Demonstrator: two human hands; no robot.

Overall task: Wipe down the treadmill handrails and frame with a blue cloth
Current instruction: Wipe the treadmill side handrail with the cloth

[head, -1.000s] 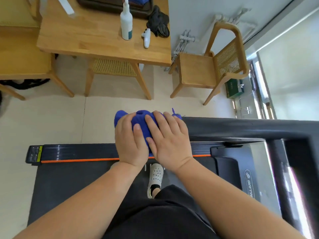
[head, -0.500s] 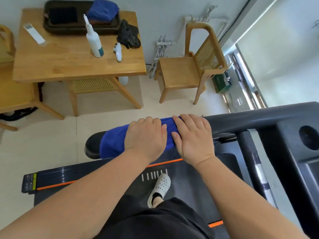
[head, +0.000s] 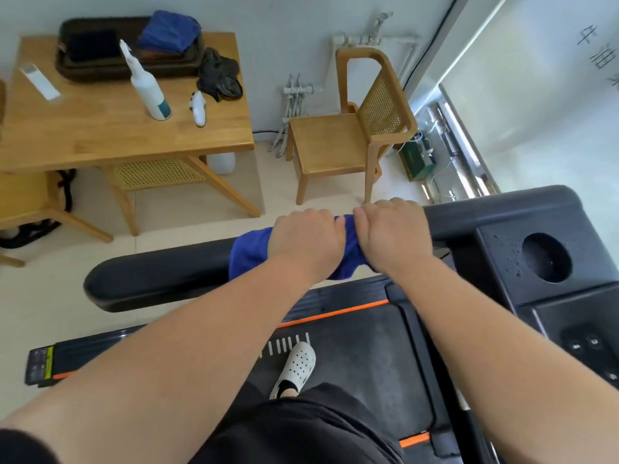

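Observation:
A blue cloth (head: 249,252) is wrapped over the black padded handrail (head: 154,276) of the treadmill. My left hand (head: 304,239) grips the cloth around the rail. My right hand (head: 393,236) holds the cloth's right end on the same rail, touching the left hand. The bare rail end sticks out to the left of the cloth. The rail runs right into the black console (head: 542,259), which has a round cup hole and water drops on it. Below lies the treadmill belt (head: 361,356) with its orange-striped side frame.
A wooden table (head: 100,135) at upper left carries a white spray bottle (head: 149,92), a tray with another blue cloth (head: 169,30) and black gloves. A wooden chair (head: 348,139) stands beyond the rail. My foot in a white shoe (head: 296,366) is on the belt.
Both hands have slid the cloth to the right along the handrail, toward the console, leaving more bare rail at the left. The fingers now curl over the rail's far side.

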